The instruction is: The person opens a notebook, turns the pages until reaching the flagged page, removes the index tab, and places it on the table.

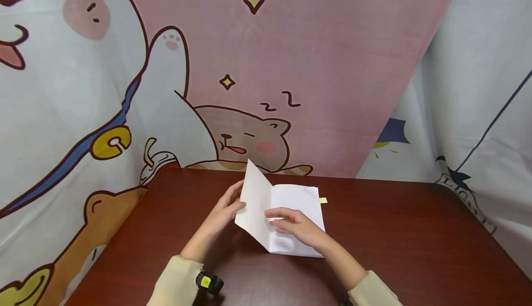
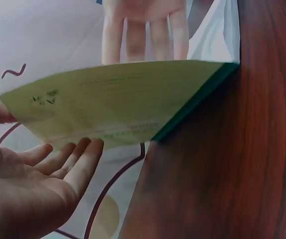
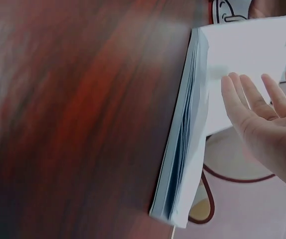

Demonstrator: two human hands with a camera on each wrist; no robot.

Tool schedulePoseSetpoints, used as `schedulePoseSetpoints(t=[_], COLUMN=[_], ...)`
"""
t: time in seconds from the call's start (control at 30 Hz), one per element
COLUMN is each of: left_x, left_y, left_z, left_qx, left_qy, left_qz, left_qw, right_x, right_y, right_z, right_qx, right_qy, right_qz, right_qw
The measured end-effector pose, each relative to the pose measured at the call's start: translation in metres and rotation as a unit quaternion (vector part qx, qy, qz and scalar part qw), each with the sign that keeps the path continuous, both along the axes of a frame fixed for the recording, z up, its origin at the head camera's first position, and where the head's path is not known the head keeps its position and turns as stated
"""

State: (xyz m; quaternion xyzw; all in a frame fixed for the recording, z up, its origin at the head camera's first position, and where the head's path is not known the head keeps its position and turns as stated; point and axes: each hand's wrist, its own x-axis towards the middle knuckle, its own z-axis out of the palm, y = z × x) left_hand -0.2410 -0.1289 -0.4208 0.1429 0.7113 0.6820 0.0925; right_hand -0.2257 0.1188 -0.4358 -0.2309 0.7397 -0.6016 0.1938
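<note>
A notebook with lined white pages lies on the table, its front cover standing up at a slant on the left. My left hand holds that cover by its outer edge, thumb on the inner face and fingers behind. In the left wrist view the cover's outside looks yellow-green, with small dark print and a dark green spine. Over the pages, my right hand has relaxed, slightly bent fingers near the cover's inner side and grips nothing. Whether its fingertips touch the paper, I cannot tell.
A small yellow tab sticks out from the notebook's right side. The dark red-brown table reaches to a cloth printed with cartoon animals at the back and sides. A black wrist strap device sits at the left sleeve.
</note>
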Motion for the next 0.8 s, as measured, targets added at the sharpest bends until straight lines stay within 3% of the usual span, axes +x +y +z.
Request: schedulePoseSetpoints(t=[0.17,0.37,0.6,0.8], left_x=[-0.003,0.000,0.003,0.003], left_y=[-0.012,-0.028,-0.041,-0.047], left_z=[-0.006,-0.015,-0.027,-0.039], left_qx=[-0.015,-0.043,-0.108,-0.130], left_qy=[0.012,-0.012,-0.016,-0.030], left_qz=[0.014,0.055,0.088,0.082], left_qw=[0.9997,0.9975,0.9901,0.9877], right_x=[-0.005,-0.015,-0.023,-0.028], right_y=[0.020,0.045,0.077,0.102], right_z=[0.006,0.016,0.027,0.028], right_qx=[-0.007,-0.001,0.004,0.011], right_qy=[0.009,0.033,0.050,0.024], right_qz=[-0.013,-0.047,-0.132,-0.199], right_qw=[0.9999,0.9984,0.9900,0.9796])
